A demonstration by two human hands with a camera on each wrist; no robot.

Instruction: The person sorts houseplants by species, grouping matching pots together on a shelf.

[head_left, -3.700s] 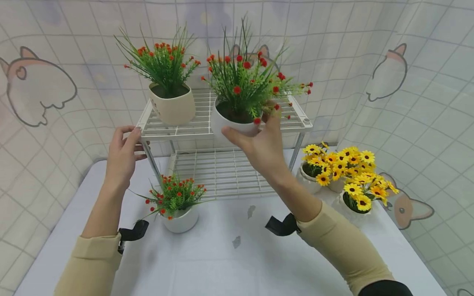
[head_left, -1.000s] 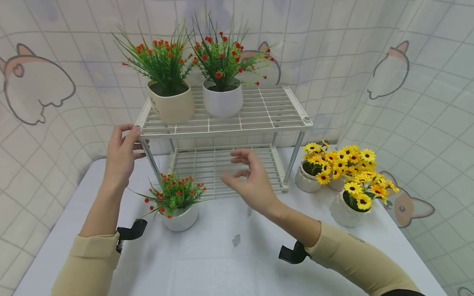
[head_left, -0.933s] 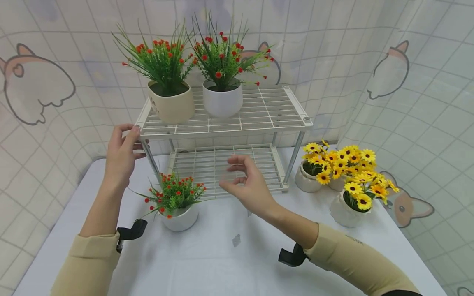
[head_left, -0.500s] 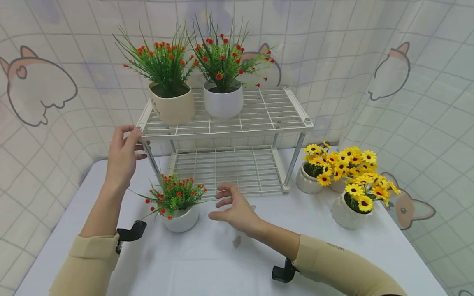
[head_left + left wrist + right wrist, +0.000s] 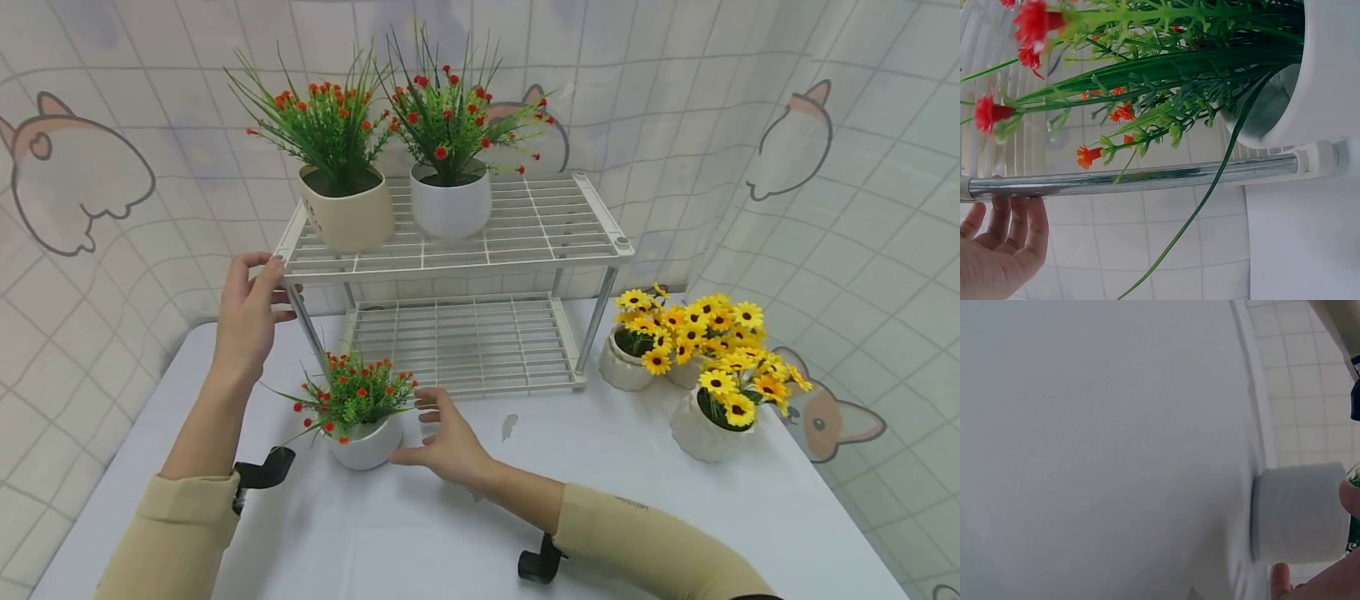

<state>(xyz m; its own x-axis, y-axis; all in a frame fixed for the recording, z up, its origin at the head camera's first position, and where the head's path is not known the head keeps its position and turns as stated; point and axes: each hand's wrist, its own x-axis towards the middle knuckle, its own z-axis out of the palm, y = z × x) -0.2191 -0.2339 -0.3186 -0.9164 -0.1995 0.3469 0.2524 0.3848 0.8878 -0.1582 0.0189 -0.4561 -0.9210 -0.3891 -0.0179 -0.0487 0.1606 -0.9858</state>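
White flowerpot (image 5: 366,450) on the table (image 5: 420,550) is closely bordered by the right hand (image 5: 453,450), fingers (image 5: 435,397) spread. Rack (image 5: 457,268) is gripped by the left hand (image 5: 247,321)

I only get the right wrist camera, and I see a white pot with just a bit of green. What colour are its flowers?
Observer: The white pot has red flowers.
Operator: Cool! What's the left grip doing?
Observer: The left grip holds a top corner of the white rack.
Operator: Is anything up on the rack?
Observer: Yes, a cream pot and a second white pot stand side by side on its top.
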